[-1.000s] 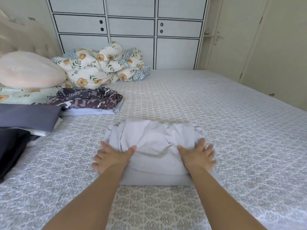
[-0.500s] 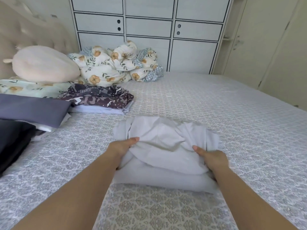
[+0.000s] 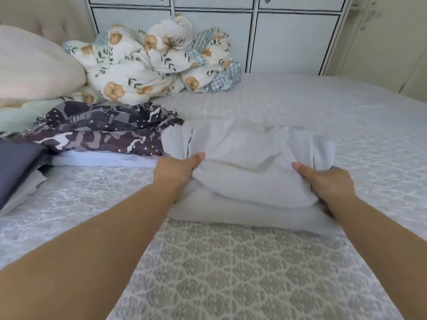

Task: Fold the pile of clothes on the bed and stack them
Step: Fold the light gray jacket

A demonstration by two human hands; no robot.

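Observation:
A folded white garment (image 3: 249,179) sits in the middle of the bed (image 3: 254,262), its near edge lifted a little off the cover. My left hand (image 3: 176,173) grips its left side, thumb on top and fingers tucked underneath. My right hand (image 3: 328,183) grips its right side the same way. Just left of it lies a stack of folded clothes: a dark patterned garment (image 3: 104,130) on top of a pale lilac one (image 3: 101,159). The white garment's left edge nearly touches that stack.
A dark blue folded cloth (image 3: 16,162) lies at the far left edge. A floral duvet (image 3: 147,58) is bunched at the head of the bed beside a pale pink pillow (image 3: 34,65). White cabinets (image 3: 288,35) stand behind the bed.
My hands went from lying flat on top of the white garment to gripping its two sides. The garment has moved left, toward the patterned stack, and the view has moved closer.

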